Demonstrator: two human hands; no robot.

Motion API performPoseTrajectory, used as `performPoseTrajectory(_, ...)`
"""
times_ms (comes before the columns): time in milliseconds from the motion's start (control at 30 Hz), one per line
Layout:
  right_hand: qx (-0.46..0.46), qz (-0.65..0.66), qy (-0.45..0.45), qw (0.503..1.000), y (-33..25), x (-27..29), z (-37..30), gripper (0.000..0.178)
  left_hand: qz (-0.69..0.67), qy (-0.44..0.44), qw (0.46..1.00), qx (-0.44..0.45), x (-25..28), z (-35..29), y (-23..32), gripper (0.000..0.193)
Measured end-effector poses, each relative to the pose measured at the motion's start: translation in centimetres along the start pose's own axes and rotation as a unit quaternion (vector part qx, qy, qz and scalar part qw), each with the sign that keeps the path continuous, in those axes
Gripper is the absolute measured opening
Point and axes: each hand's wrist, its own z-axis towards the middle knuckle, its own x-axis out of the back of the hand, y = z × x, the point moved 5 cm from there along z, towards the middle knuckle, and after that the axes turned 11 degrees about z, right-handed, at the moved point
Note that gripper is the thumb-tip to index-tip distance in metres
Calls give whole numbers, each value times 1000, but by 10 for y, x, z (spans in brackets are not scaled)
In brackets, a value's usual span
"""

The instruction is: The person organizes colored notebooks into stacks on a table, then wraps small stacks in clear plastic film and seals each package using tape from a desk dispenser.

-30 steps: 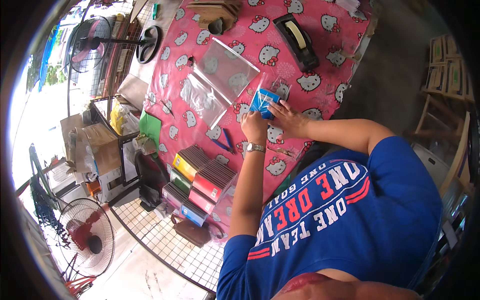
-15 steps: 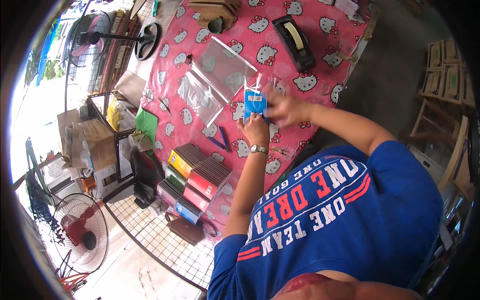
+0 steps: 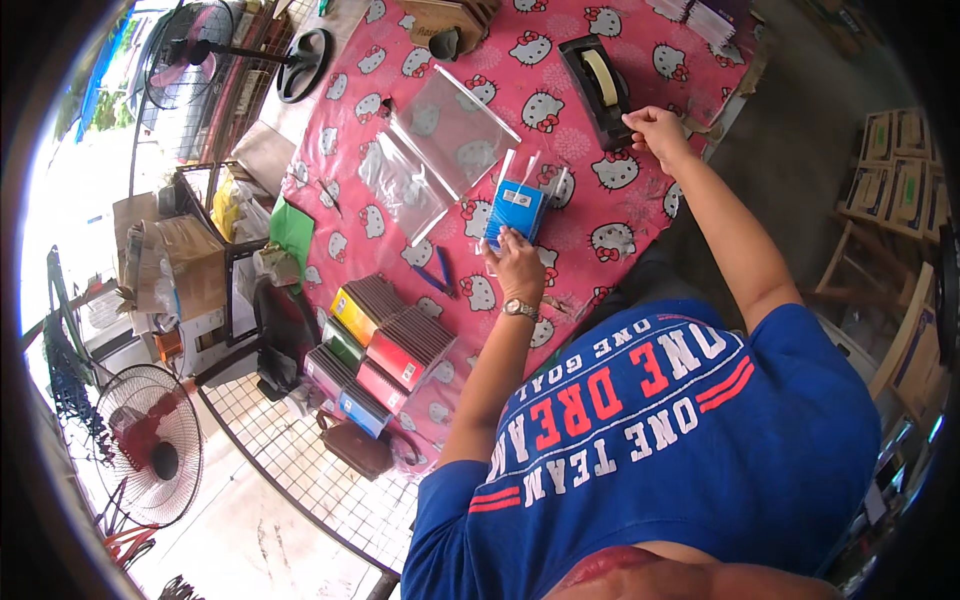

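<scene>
A small blue spiral notebook (image 3: 516, 207) lies on the pink table in a clear plastic wrapper (image 3: 520, 165), whose loose flaps stick out beyond its far edge. My left hand (image 3: 516, 266) grips the notebook's near end, fingers curled over the cover. To the right, my right hand (image 3: 657, 135) is at the near end of a black tape dispenser (image 3: 606, 125), thumb and fingertips pinched together. Any tape between them is too fine to make out. The dispenser carries a pale tape roll (image 3: 600, 78).
Clear plastic bags (image 3: 450, 130) lie beyond the notebook. Blue-handled pliers (image 3: 435, 275) rest left of my left hand. Stacked spiral notebooks (image 3: 385, 340) and a brown pouch (image 3: 355, 447) are near left. Fans (image 3: 150, 445) and a cardboard box (image 3: 175, 280) stand farther left.
My right hand has gone from beside the notebook to the tape dispenser, its fingers now pinched. My left hand stays on the notebook, which now lies more tilted.
</scene>
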Motion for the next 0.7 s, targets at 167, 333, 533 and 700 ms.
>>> performPoseTrajectory(167, -57, 56, -25, 996, 9, 0, 2, 13, -48, 59, 997, -10, -4, -5, -14, 42)
performPoseTrajectory(333, 43, 189, -55, 979, 13, -9, -24, 5, -141, 67, 987, 25, -12, -12, -22, 38)
performPoseTrajectory(533, -272, 303, -230, 884, 117, -4, -21, 5, -135, 149, 980, 9, -2, -13, -16, 35)
performPoseTrajectory(700, -128, -145, -540, 819, 52, -169, -73, 20, -139, 141, 980, 12, -7, -17, -18, 30)
